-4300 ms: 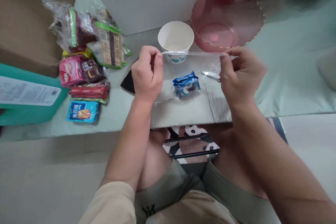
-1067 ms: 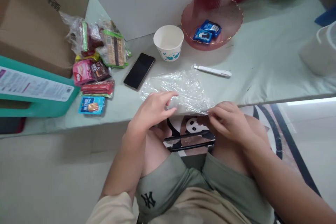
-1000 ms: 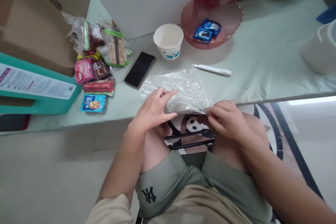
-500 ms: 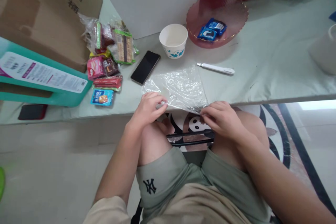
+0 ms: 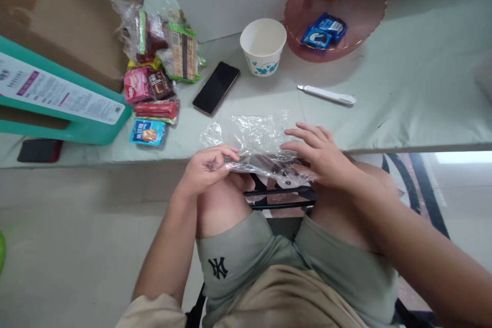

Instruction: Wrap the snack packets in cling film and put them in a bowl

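A clear plastic bag (image 5: pixel 255 136) lies crinkled at the table's front edge, its near part hanging over my lap. My left hand (image 5: pixel 209 166) pinches the bag's left near corner between thumb and fingers. At the right side, my right hand (image 5: pixel 317 154) has its fingers spread over the plastic, the thumb lower down near the bag's edge. Behind the bag lie a black phone (image 5: pixel 216 88) and a white utility knife (image 5: pixel 326 95), both apart from my hands. A white paper cup (image 5: pixel 263 48) with blue leaf prints stands upright beyond them.
A pink scalloped bowl (image 5: pixel 363 31) holds blue packets (image 5: pixel 325 31). Snack packs, including a blue packet (image 5: pixel 147 132) and red sticks (image 5: pixel 157 109), are piled at left. Beside them stand a green jug (image 5: pixel 96 128) and a cardboard box (image 5: pixel 65 25). A dark object (image 5: pixel 38 150) sits at the edge.
My right hand has loosened from a closed grip on the bag's right corner and its fingers now spread. The bag's near edge has shifted toward me. The camera view has tilted slightly.
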A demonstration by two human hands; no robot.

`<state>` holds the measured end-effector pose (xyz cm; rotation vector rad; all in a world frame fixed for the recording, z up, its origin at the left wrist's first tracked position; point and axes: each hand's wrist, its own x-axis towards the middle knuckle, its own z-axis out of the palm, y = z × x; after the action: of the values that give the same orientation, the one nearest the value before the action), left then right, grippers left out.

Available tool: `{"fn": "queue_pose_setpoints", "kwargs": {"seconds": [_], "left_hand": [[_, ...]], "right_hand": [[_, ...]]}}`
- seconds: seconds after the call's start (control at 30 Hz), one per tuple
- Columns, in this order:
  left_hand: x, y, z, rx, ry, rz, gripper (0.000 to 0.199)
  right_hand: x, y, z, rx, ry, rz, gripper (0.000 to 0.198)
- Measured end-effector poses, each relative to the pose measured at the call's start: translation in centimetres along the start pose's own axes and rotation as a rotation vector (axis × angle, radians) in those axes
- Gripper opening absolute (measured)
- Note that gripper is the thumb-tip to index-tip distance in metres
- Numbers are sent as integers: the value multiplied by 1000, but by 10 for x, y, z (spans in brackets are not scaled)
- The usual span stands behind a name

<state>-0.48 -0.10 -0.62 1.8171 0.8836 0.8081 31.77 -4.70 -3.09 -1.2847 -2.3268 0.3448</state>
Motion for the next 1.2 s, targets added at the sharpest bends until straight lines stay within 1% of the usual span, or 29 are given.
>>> {"fn": "queue_pose_setpoints", "kwargs": {"seconds": [0.07,0.1,0.17,0.23,0.33,0.4,0.5,0.53,0.57,0.6,0.63,0.67,0.7,0.73,0.8,0.9,0.97,1.03,1.13,1.2], "left_hand": [[-2,1,-2,-58,22,51,50],[-4,3,-3,-83,38,80,51],[-8,9,-7,-121,81,147,51],[-12,18,-13,-113,125,204,48],[-14,30,-19,7,178,246,42],[-11,36,-19,80,190,254,37],[-6,42,-16,116,184,247,35],[-4,43,-14,121,174,235,36],[-3,44,-12,124,153,223,36],[-2,44,-10,124,129,208,37],[-2,44,-8,117,105,190,38],[-3,43,-6,105,87,168,39],[-3,42,-4,90,77,142,40],[-4,41,-2,75,75,100,40],[-6,37,0,47,89,-35,40],[-8,29,2,-2,114,-292,36],[-8,23,5,-60,138,-405,34],[-7,16,11,-141,194,-463,35],[-3,8,21,-276,294,-501,36],[-1,5,26,-364,303,-513,39]], "right_hand": [[13,5,2,22,23,-24,20],[19,8,4,29,44,-11,17],[27,13,6,19,112,44,15],[29,18,8,-14,203,98,14],[27,23,8,-65,297,162,16],[24,24,6,-82,316,206,16],[16,22,1,-77,313,289,15],[13,21,-2,-38,300,294,21],[10,19,-5,28,279,282,33],[8,16,-7,119,251,258,43],[6,14,-10,230,217,229,46],[5,11,-12,349,184,210,40],[5,9,-13,461,163,216,28],[5,7,-15,559,155,245,21],[5,6,-16,709,179,335,27],[2,9,-17,816,266,539,29],[-2,13,-16,863,315,658,29],[-6,18,-14,938,359,707,29],[-9,23,-11,1025,426,730,29],[-7,23,-11,1016,461,794,29]]}}
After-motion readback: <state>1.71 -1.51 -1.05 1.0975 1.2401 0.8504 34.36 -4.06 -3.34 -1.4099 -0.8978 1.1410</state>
